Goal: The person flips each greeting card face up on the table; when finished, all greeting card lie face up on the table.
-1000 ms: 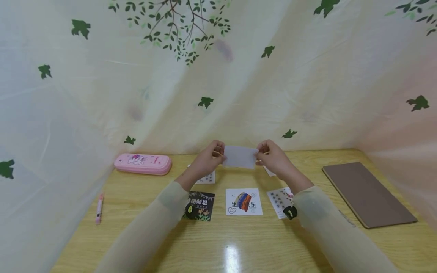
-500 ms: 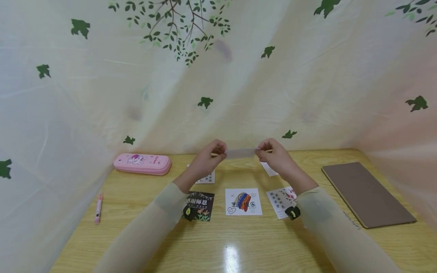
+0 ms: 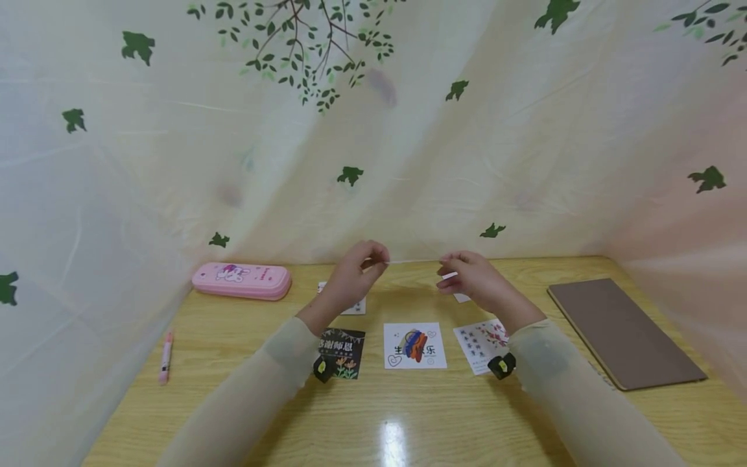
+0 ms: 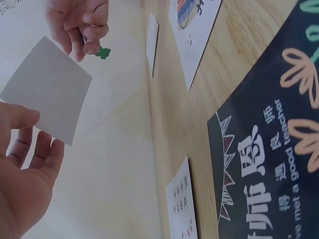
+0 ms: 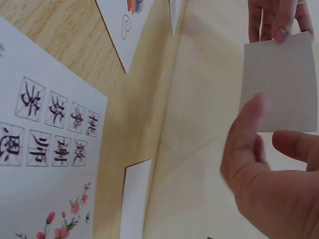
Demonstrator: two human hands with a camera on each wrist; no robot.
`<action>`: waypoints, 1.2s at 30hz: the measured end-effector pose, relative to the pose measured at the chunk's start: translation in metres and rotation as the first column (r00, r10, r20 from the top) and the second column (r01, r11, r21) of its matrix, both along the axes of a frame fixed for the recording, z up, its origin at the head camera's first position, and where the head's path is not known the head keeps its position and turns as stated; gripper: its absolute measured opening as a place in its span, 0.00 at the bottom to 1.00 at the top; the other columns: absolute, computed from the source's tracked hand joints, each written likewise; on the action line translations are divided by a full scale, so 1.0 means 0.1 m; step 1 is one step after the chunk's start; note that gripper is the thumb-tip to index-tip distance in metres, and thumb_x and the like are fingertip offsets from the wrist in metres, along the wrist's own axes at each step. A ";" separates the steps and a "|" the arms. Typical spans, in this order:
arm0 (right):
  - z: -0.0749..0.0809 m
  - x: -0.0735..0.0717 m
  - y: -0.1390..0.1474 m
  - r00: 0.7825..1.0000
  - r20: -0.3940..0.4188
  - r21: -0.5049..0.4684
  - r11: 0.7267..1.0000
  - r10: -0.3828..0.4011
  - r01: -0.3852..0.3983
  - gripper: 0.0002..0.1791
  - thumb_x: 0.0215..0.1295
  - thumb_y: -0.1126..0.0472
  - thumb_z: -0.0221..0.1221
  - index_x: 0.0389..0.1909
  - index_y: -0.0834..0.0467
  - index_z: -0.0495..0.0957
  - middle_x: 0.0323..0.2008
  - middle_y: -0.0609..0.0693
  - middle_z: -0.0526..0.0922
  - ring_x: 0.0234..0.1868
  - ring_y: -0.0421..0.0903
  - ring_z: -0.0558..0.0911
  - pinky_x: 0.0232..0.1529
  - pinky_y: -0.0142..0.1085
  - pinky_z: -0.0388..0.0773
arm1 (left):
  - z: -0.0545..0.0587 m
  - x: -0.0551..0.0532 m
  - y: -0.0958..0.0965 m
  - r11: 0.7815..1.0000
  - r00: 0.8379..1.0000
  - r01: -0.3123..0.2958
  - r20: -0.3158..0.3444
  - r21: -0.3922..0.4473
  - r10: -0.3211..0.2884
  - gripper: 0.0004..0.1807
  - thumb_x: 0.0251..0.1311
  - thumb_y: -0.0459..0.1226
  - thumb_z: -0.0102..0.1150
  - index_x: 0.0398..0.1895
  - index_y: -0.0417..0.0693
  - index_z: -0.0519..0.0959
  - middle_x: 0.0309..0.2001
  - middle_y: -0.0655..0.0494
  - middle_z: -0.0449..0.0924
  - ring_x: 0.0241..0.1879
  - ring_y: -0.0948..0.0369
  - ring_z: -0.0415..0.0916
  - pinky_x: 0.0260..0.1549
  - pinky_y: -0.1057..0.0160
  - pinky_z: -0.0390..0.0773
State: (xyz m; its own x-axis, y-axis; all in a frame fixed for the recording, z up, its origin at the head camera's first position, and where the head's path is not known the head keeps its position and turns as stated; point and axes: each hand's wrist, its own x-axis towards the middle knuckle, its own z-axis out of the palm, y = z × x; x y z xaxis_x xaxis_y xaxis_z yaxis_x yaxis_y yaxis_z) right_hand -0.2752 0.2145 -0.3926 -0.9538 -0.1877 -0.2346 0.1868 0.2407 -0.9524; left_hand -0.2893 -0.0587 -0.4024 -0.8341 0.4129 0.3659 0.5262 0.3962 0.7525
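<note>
In the head view, a thin white card (image 3: 413, 261) is seen nearly edge-on above the back of the table. My left hand (image 3: 359, 270) pinches one end of it between thumb and fingers. The side of the card (image 4: 50, 89) facing the left wrist camera is plain and blank. My right hand (image 3: 473, 277) is at the opposite end, thumb and fingers spread apart. From the left wrist view, the right hand's fingers (image 4: 79, 44) sit just off the card's edge. Below, on the table, lies a white card (image 3: 414, 346) with a coloured print, between the hands.
A black printed card (image 3: 345, 347) and a blossom card (image 3: 475, 344) flank the middle one; further cards (image 3: 357, 306) lie partly hidden behind the hands. A pink pencil case (image 3: 241, 281) and a pink pen (image 3: 166, 357) are left, a brown notebook (image 3: 624, 334) right. A curtain hangs behind.
The held card has tipped from facing the head camera to nearly edge-on. My right hand has let go of its end and spread its fingers; the left keeps its grip.
</note>
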 end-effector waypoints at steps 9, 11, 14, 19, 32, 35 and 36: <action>-0.06 -0.02 0.03 0.999 0.035 -0.109 0.994 0.016 -0.012 0.29 0.90 0.54 0.39 0.78 0.69 0.61 0.51 0.56 0.78 0.39 0.39 0.83 0.41 0.27 0.85 | -0.02 0.04 0.02 0.999 0.995 0.023 -0.096 -0.042 -0.027 0.06 0.77 0.30 0.57 0.48 0.47 0.81 0.54 0.51 0.80 0.59 0.54 0.79 0.68 0.51 0.81; -0.07 -0.04 0.04 0.999 0.042 -0.132 0.991 0.007 -0.002 0.28 0.90 0.54 0.39 0.78 0.69 0.62 0.49 0.53 0.79 0.38 0.39 0.83 0.39 0.27 0.84 | -0.02 0.05 0.01 0.998 0.993 0.025 -0.114 -0.065 -0.033 0.05 0.77 0.30 0.57 0.46 0.49 0.81 0.54 0.52 0.81 0.59 0.55 0.79 0.66 0.49 0.82; -0.08 -0.06 0.04 0.999 0.051 -0.176 0.984 -0.001 0.010 0.28 0.89 0.55 0.39 0.77 0.69 0.63 0.45 0.48 0.81 0.36 0.38 0.83 0.37 0.26 0.84 | -0.02 0.06 0.01 0.993 0.989 0.027 -0.141 -0.111 -0.042 0.05 0.77 0.32 0.57 0.45 0.51 0.82 0.54 0.54 0.82 0.58 0.56 0.78 0.64 0.48 0.82; -0.10 -0.07 0.06 0.997 0.069 -0.214 0.976 -0.026 0.040 0.28 0.89 0.55 0.41 0.77 0.70 0.63 0.40 0.44 0.84 0.34 0.37 0.84 0.34 0.25 0.83 | -0.03 0.08 0.01 0.983 0.982 0.046 -0.174 -0.176 -0.077 0.05 0.77 0.33 0.59 0.44 0.53 0.82 0.53 0.55 0.82 0.59 0.57 0.78 0.64 0.50 0.81; -0.14 -0.08 0.09 0.996 0.062 -0.151 0.986 -0.063 0.072 0.27 0.87 0.53 0.46 0.73 0.67 0.70 0.42 0.43 0.86 0.39 0.36 0.85 0.38 0.26 0.83 | -0.05 0.11 0.04 0.960 0.938 0.090 -0.302 -0.265 -0.171 0.05 0.74 0.31 0.61 0.42 0.51 0.83 0.49 0.56 0.83 0.56 0.57 0.79 0.61 0.56 0.81; -0.14 -0.08 0.09 0.996 0.060 -0.149 0.986 -0.066 0.074 0.27 0.87 0.53 0.47 0.74 0.67 0.69 0.42 0.43 0.86 0.40 0.36 0.86 0.39 0.26 0.83 | -0.06 0.11 0.04 0.959 0.935 0.093 -0.307 -0.268 -0.177 0.05 0.74 0.31 0.62 0.42 0.51 0.83 0.48 0.56 0.84 0.55 0.57 0.79 0.61 0.56 0.82; -0.13 -0.08 0.09 0.996 0.059 -0.152 0.986 -0.065 0.073 0.27 0.87 0.53 0.47 0.74 0.68 0.68 0.42 0.43 0.86 0.40 0.36 0.86 0.39 0.26 0.83 | -0.06 0.11 0.03 0.959 0.935 0.095 -0.308 -0.268 -0.178 0.05 0.74 0.31 0.62 0.42 0.51 0.83 0.48 0.56 0.84 0.55 0.57 0.79 0.61 0.56 0.82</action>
State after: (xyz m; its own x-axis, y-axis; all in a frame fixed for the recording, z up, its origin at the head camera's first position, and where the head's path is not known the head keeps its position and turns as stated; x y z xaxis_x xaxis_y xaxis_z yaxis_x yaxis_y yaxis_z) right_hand -0.2832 0.2235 -0.4060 -0.9524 -0.1598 -0.2596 0.2501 0.0772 -0.9651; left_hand -0.2781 -0.0553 -0.4081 -0.6150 0.6255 0.4802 0.7873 0.4523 0.4190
